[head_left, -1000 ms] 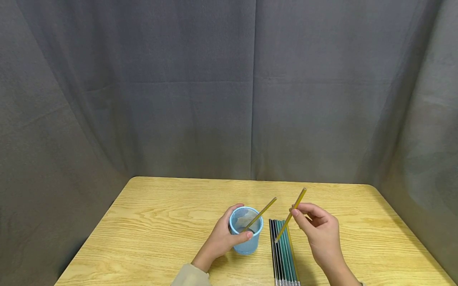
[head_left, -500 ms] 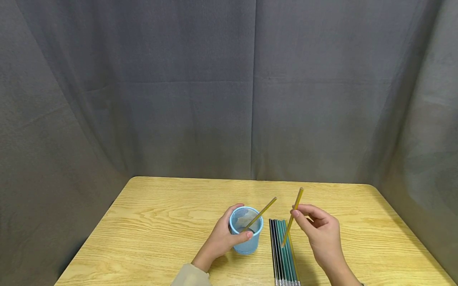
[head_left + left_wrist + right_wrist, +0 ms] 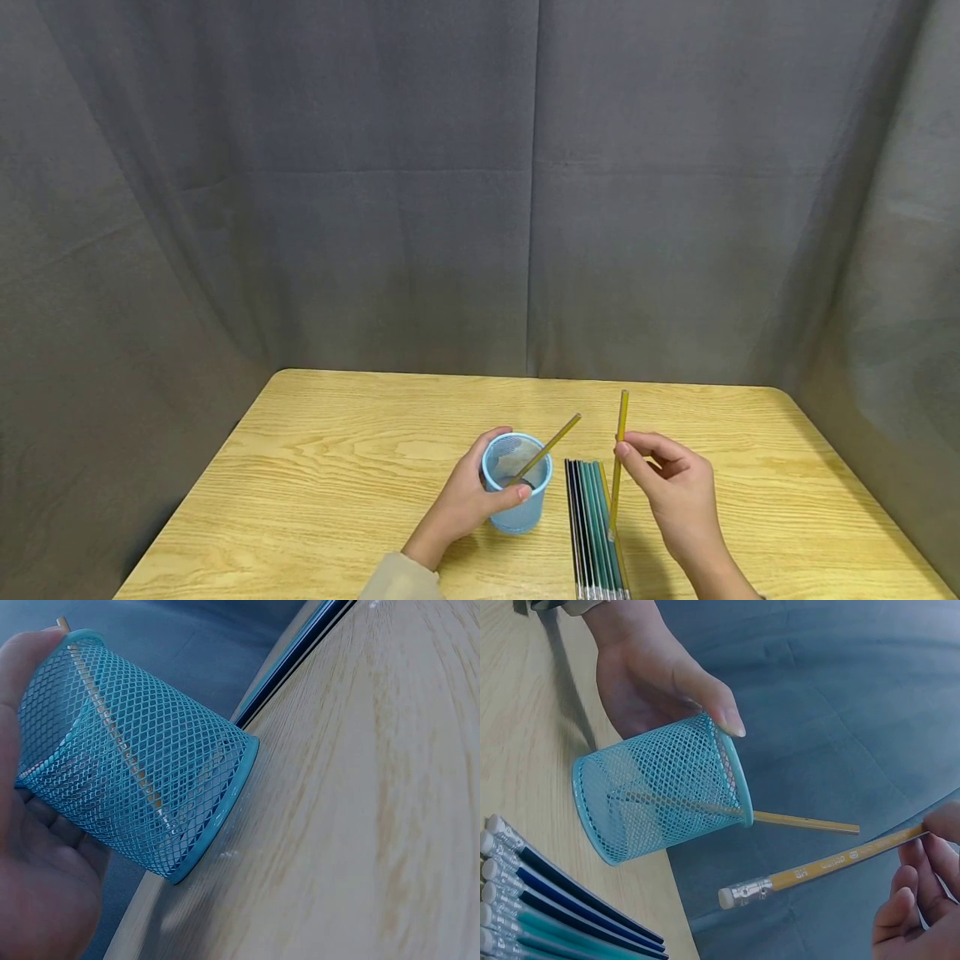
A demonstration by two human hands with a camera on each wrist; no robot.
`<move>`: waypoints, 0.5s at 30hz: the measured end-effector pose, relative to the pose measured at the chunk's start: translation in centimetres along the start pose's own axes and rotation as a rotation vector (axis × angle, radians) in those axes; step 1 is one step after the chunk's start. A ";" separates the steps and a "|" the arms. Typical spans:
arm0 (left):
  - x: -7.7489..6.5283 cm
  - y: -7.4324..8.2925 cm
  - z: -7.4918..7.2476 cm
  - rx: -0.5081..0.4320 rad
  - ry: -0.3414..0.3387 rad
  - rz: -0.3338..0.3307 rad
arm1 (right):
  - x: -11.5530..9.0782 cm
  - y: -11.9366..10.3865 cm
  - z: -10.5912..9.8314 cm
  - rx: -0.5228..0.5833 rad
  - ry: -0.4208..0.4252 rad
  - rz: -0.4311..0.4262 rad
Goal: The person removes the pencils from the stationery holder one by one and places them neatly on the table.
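Note:
My left hand grips a light blue mesh pencil cup, thumb over the near rim and fingers round the far left side. One yellow pencil leans inside it, its plain end sticking out past the rim to the right. In the left wrist view the cup's base is right at the table top. My right hand pinches a second yellow pencil between thumb and forefinger, nearly upright with the eraser end down. The right wrist view shows that eraser and its metal band.
Below the held pencil lies a row of pencils, black and dark blue on the left, green in the middle, yellow at the right edge. Their erasers point toward me. Grey curtains enclose the wooden table.
The pencil in my right hand has swung from a slant to nearly upright, its eraser end moving right across the row. My left hand and the cup stay in place.

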State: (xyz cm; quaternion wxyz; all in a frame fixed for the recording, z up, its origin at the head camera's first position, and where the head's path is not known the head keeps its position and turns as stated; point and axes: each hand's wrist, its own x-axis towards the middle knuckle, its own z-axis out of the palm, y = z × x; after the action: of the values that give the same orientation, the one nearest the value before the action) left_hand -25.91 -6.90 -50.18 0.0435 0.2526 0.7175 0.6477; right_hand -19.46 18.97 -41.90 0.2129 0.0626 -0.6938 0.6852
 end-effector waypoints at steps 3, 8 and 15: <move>0.0 0.0 0.0 -0.001 -0.001 0.000 | 0.0 0.1 -0.1 -0.009 -0.002 0.013; 0.0 0.0 0.0 0.001 0.003 -0.006 | -0.1 0.2 -0.2 -0.010 0.006 0.034; -0.1 0.2 0.0 0.015 0.008 -0.010 | 0.0 0.7 -0.3 -0.011 0.012 0.065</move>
State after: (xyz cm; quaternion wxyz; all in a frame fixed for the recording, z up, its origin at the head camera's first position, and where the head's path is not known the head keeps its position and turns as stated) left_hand -25.77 -6.90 -50.02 0.0417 0.2468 0.7238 0.6430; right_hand -19.70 19.30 -42.53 0.1950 0.0348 -0.6981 0.6881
